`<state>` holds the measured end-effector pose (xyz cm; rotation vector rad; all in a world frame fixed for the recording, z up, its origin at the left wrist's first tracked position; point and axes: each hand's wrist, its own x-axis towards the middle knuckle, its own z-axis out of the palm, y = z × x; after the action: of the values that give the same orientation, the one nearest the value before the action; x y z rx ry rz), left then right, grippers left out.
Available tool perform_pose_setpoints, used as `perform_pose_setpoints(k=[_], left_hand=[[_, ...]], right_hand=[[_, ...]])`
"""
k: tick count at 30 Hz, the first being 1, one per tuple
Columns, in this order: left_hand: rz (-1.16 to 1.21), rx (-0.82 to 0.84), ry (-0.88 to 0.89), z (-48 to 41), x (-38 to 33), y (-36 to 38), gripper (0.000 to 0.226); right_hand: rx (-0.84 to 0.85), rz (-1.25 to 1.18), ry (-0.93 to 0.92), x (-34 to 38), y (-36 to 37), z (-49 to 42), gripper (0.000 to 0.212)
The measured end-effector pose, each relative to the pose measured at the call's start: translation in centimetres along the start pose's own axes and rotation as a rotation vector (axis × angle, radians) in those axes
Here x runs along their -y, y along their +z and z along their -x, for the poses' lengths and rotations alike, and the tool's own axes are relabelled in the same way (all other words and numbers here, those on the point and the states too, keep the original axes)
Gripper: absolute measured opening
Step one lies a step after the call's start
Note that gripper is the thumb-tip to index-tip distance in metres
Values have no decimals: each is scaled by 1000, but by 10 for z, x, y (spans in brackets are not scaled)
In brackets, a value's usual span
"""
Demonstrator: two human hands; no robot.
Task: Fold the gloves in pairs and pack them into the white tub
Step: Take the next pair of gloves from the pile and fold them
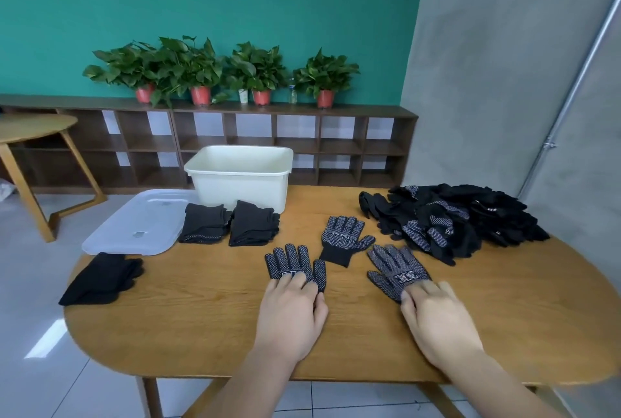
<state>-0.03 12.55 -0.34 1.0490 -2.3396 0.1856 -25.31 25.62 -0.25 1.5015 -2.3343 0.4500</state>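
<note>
Both flat | left hand on left glove | right hand on right glove

No text can be read outright. In front of the white tub, the left dotted glove and the right dotted glove each bear a white printed block on the palm, too blurred to make out. The clear bottle behind the tub carries an illegible blue label.

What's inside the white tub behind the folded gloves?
Of the white tub only the upper inner walls show, bare. Its front wall hides the bottom, so any gloves lying there cannot be seen.
</note>
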Motion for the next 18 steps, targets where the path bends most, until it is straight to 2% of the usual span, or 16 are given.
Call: perform_pose_setpoints(k=[3,6,9,13,16,18], left_hand=[[8,-34,26,2,-2,-2,35],[41,-41,63,4,-3,-5,32],[100,-22,59,9,1,-9,26],[146,73,36,23,6,-13,24],[172,23,45,32,6,-18,23],[191,-1,62,35,4,-22,19]], right_hand=[[-55,-68,-129,23,-7,18,30],[-2,-142,-200,43,-11,27,36],[34,-188,-208,51,-12,27,36],[24,-234,-149,57,-7,24,22],[-12,-241,-134,60,-7,25,21],[-38,-247,-171,57,-7,28,28]])
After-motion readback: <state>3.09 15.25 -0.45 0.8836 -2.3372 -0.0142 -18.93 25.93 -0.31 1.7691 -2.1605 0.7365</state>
